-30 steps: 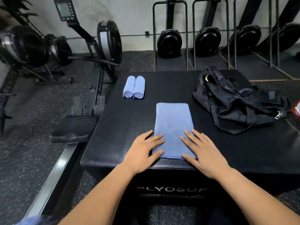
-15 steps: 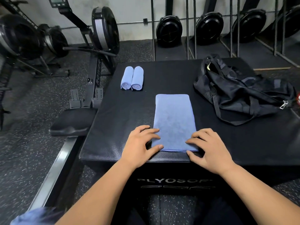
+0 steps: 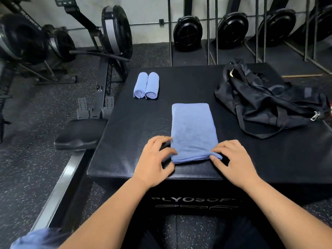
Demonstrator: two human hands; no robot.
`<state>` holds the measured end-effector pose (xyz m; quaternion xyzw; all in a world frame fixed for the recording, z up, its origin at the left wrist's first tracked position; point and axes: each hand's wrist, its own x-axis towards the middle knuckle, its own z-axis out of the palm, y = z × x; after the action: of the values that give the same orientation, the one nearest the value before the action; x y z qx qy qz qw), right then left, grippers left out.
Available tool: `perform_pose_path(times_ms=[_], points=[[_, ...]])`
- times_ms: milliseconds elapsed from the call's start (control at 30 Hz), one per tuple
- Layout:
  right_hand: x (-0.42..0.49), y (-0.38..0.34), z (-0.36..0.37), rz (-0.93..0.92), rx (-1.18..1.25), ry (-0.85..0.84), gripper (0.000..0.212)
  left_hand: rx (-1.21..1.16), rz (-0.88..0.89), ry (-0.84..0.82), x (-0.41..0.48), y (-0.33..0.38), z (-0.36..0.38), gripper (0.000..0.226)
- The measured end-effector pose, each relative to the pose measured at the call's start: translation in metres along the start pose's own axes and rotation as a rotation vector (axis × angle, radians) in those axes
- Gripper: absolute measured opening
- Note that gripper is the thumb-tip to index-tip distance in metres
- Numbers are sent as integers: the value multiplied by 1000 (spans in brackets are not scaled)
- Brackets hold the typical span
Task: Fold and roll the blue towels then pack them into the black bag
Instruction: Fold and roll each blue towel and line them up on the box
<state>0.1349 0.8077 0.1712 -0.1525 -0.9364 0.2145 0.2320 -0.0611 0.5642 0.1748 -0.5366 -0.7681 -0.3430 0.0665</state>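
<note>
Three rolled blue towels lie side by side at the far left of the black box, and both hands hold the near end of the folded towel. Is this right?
Not quite: the head view shows two rolled towels, not three, side by side at the far left of the black box. Left hand and right hand do hold the folded towel's near end.

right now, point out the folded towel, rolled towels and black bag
folded towel [image 3: 193, 128]: head view, flat top
rolled towels [image 3: 151, 83]: head view, one roll's top
black bag [image 3: 260, 105]: head view, crumpled body
</note>
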Motion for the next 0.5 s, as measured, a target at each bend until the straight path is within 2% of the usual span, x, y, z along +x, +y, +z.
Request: perform_pose_path(times_ms=[67, 233, 400, 500], points=[[-1, 0, 0, -18, 3, 11, 9, -7, -20, 42, 0, -3, 2, 12], [-4, -3, -2, -84, -75, -24, 43, -34, -116, 89, 2, -10, 5, 14], [-5, 0, 2, -85, -87, 31, 25, -55, -176, 108, 1, -15, 7, 24], [-5, 2, 4, -61, -27, 113, 24, -69, -205, 109, 2, -16, 7, 23]])
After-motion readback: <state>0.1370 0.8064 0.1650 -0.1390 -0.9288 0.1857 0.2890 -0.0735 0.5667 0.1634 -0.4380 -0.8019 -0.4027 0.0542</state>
